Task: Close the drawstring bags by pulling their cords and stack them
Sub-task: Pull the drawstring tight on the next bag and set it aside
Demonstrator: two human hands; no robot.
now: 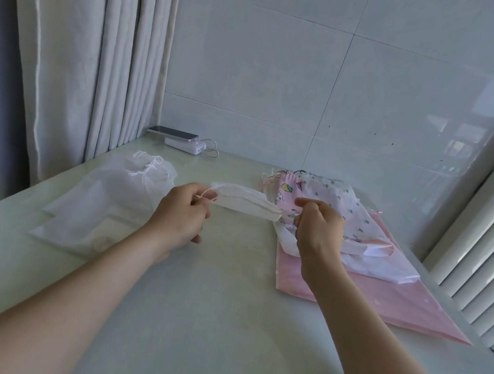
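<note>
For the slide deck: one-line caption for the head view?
Both hands, left and right, hold a white bag by its ends above the table, between two bag piles.

We see the left hand (182, 209) and right hand (318, 225) pinching the ends of a white bag (247, 204) above the table (203, 309), between white bags (107, 203) and pink bags (358, 253).

White bag (248, 203) held aloft; sheer stack (100, 205) left; pink heap (367, 254) right.
</note>
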